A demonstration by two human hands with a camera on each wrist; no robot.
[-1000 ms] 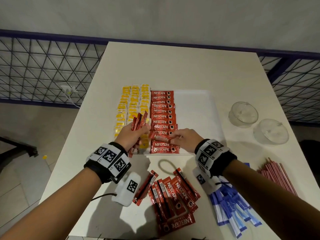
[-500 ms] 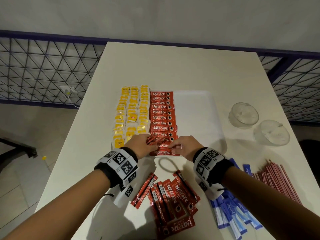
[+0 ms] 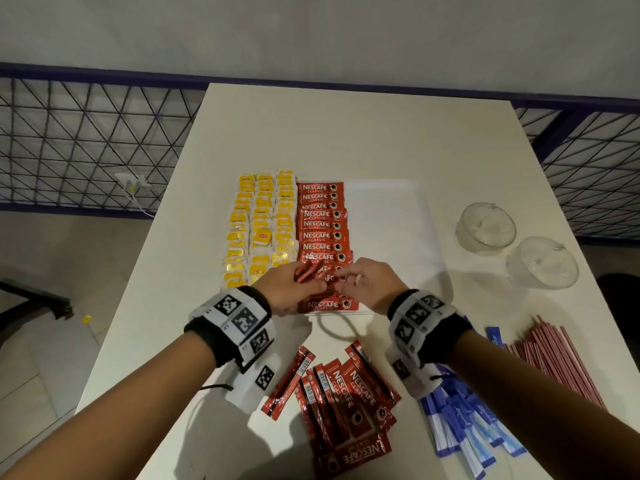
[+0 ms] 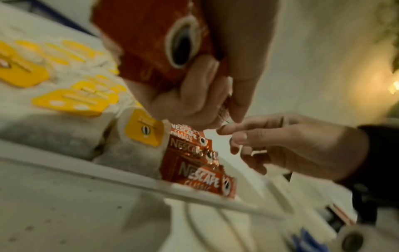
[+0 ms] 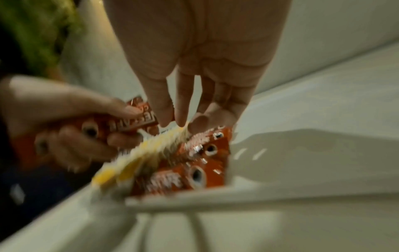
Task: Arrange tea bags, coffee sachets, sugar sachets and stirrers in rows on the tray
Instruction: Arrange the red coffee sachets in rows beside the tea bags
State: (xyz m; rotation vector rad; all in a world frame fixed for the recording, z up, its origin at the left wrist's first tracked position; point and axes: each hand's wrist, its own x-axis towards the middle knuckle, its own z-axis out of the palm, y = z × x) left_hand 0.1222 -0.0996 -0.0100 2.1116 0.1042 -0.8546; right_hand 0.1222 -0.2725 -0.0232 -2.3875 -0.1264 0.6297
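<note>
Head view: a white tray (image 3: 388,216) lies on the pale worktop (image 3: 346,133). Its left part carries three columns of yellow-tagged tea bags (image 3: 263,230); just beside them, to the right, runs one column of red Nescafé Classic coffee sachets (image 3: 320,223), each laid crosswise and overlapping the next. The right part of the tray is bare.

Both hands meet over the near end of the coffee column. The left hand (image 3: 285,289) is curled round a small bundle of red coffee sachets (image 3: 306,271), confirmed in the left wrist view, where the fingers (image 4: 190,95) wrap the bundle (image 4: 151,42). The right hand (image 3: 369,282) has its fingers extended downward to the sachets lying in the column; in the right wrist view the fingertips (image 5: 180,117) appear to touch the column's surface, though blur prevents saying whether they pinch a sachet.

On the worktop, nearer than the tray: a loose pile of coffee sachets (image 3: 346,403) between the forearms, blue sugar sachets (image 3: 464,427) to the right of it, and red-and-white striped stirrers (image 3: 554,358) further right. Two clear glass bowls (image 3: 512,244) stand right of the tray, well apart from it.
</note>
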